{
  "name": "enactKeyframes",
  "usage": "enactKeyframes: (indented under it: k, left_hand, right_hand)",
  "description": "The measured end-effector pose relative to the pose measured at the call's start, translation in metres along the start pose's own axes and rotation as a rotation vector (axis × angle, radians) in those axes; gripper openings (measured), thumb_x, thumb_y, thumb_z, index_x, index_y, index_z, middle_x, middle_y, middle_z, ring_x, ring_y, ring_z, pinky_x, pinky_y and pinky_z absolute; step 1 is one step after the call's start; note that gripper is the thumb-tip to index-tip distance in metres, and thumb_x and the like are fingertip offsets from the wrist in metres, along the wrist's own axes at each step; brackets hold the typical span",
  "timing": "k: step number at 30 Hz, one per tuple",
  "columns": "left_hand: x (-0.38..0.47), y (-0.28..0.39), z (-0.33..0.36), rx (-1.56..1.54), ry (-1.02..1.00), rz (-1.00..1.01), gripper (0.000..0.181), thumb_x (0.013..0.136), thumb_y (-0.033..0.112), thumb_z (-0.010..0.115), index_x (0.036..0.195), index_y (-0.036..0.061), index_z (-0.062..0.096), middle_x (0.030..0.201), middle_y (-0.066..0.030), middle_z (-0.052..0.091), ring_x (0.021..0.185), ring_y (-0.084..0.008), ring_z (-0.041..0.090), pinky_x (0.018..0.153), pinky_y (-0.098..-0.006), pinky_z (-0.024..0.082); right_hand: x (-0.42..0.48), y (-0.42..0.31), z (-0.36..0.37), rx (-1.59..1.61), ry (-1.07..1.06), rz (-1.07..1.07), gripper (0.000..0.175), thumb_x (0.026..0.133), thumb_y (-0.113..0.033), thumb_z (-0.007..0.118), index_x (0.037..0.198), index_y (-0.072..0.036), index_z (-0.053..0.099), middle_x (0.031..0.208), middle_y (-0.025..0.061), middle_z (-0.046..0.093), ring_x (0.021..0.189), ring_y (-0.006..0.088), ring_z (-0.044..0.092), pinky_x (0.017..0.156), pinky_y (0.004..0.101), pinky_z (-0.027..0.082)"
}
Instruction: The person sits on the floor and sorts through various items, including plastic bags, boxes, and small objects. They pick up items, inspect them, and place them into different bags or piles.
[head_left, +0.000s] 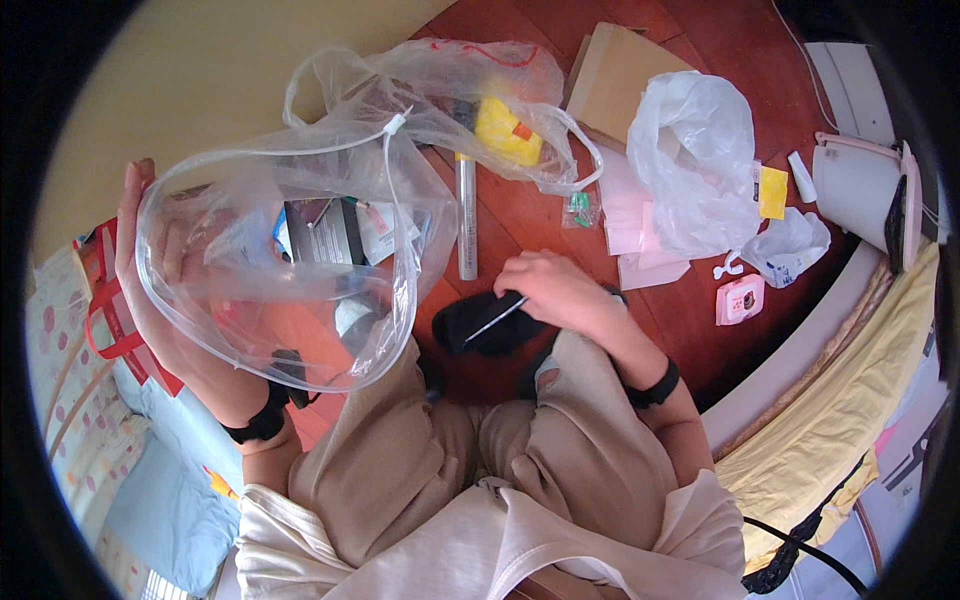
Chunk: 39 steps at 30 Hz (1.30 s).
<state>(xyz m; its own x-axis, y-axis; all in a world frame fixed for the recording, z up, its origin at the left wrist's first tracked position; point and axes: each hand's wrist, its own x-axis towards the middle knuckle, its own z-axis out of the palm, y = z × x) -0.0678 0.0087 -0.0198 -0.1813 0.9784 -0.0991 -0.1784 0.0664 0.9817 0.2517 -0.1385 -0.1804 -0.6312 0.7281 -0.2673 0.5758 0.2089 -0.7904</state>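
Observation:
My left hand (133, 247) holds up a large clear plastic zip bag (435, 225) by its left side, partly seen through the film. The bag's mouth gapes towards me, and a white slider (393, 124) sits on its rim. Behind or inside the film show a dark printed packet (326, 232) and several small items; I cannot tell which are in the bag. Between the fingers of my right hand (551, 289) is a thin pale stick (495, 320), slanting down to the left. Under it lies a black soft item (457, 319), its kind unclear.
On the red wooden floor lie another clear bag (525, 67) around a yellow item (506, 131), a silver tube (466, 217), a cardboard box (626, 75), a white plastic bag (694, 157) and a pink case (740, 298). A pale bin (855, 180) lies tipped at right.

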Motion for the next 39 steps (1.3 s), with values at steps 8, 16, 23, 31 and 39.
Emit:
enactKeyframes:
  k: [8, 16, 23, 31, 39]
  left_hand:
    - [-0.001, 0.001, 0.005, 0.089, 0.071, 0.03, 0.043, 0.094, 0.006, 0.045, 0.135, -0.0013, 0.038, 0.135, -0.0101, 0.045, 0.082, -0.011, 0.057, 0.075, -0.0203, 0.051]
    - [-0.004, 0.004, 0.005, -0.133, -0.065, 0.011, 0.041, 0.093, 0.002, 0.041, 0.133, -0.0087, 0.036, 0.097, -0.0092, 0.06, 0.06, -0.0066, 0.057, 0.069, -0.0258, 0.057]
    - [-0.003, 0.0, -0.003, -0.082, -0.123, 0.058, 0.042, 0.093, 0.003, 0.042, 0.133, -0.0089, 0.036, 0.099, -0.0094, 0.06, 0.062, -0.0065, 0.057, 0.072, -0.0259, 0.057]
    - [-0.001, -0.001, 0.0, -0.026, -0.036, 0.0, 0.041, 0.094, 0.004, 0.042, 0.133, -0.0077, 0.037, 0.104, -0.007, 0.055, 0.056, -0.0042, 0.048, 0.062, -0.0191, 0.052]
    - [-0.014, 0.004, 0.04, 0.01, -0.109, 0.063, 0.044, 0.092, 0.007, 0.043, 0.133, -0.0076, 0.037, 0.113, -0.0109, 0.056, 0.077, -0.0092, 0.059, 0.075, -0.0214, 0.052]
  right_hand:
    - [-0.07, -0.011, -0.137, 0.241, 0.384, 0.039, 0.026, 0.065, 0.002, 0.064, 0.091, -0.002, 0.064, 0.089, 0.0079, 0.063, 0.086, 0.0203, 0.061, 0.077, 0.0297, 0.047]
    - [-0.132, 0.041, -0.16, 0.835, 1.544, 0.307, 0.043, 0.082, -0.004, 0.064, 0.121, 0.005, 0.049, 0.116, 0.0169, 0.058, 0.102, 0.0248, 0.059, 0.093, 0.0359, 0.046]
    - [-0.137, 0.125, -0.103, 0.775, 1.465, 0.81, 0.071, 0.078, -0.014, 0.071, 0.136, 0.004, 0.034, 0.131, 0.018, 0.047, 0.118, 0.0252, 0.048, 0.102, 0.0339, 0.035]
    - [-0.105, 0.095, -0.098, -0.487, 1.414, 0.896, 0.043, 0.077, -0.009, 0.063, 0.116, 0.003, 0.048, 0.113, 0.0211, 0.052, 0.109, 0.0337, 0.047, 0.097, 0.0418, 0.034]
    - [0.01, 0.044, -0.022, -0.003, 0.585, 0.458, 0.021, 0.078, 0.001, 0.05, 0.094, -0.004, 0.062, 0.081, 0.0194, 0.059, 0.087, 0.036, 0.058, 0.076, 0.0433, 0.047]
